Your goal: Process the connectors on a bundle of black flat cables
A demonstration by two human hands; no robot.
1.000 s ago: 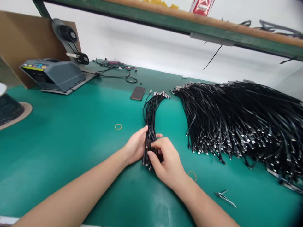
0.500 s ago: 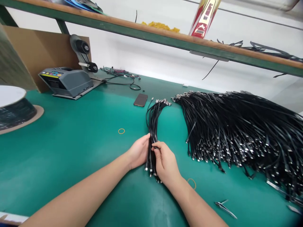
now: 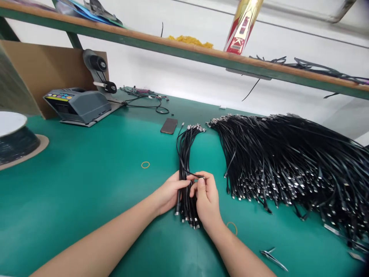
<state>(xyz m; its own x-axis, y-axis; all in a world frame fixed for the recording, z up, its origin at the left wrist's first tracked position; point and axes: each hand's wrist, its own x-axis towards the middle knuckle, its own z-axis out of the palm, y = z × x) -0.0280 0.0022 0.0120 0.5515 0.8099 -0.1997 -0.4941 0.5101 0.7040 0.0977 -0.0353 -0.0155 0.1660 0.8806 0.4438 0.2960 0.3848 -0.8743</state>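
Note:
A bundle of black USB cables (image 3: 184, 148) lies lengthwise in front of me, metal plugs showing at both ends. My left hand (image 3: 167, 195) is wrapped around its lower half from the left, with the thumb across the top. From the right, my right hand (image 3: 209, 202) pinches one cable (image 3: 196, 176) between thumb and fingers close to its end, bent sideways out of the bundle. One yellow rubber band (image 3: 145, 162) lies left of the bundle; another rubber band (image 3: 236, 227) is beside my right wrist.
A large pile of black cables (image 3: 276, 150) covers the right side. Small metal snips (image 3: 273, 259) lie at the front right. A phone (image 3: 169, 125) rests behind the bundle. At left stand a grey tape dispenser (image 3: 83, 105) and a spool (image 3: 17, 144). A shelf (image 3: 144, 40) crosses above.
My right hand has shifted slightly right, drawing one cable's end sideways out of the bundle. My left thumb now lies over the bundle. The whole view has shifted slightly.

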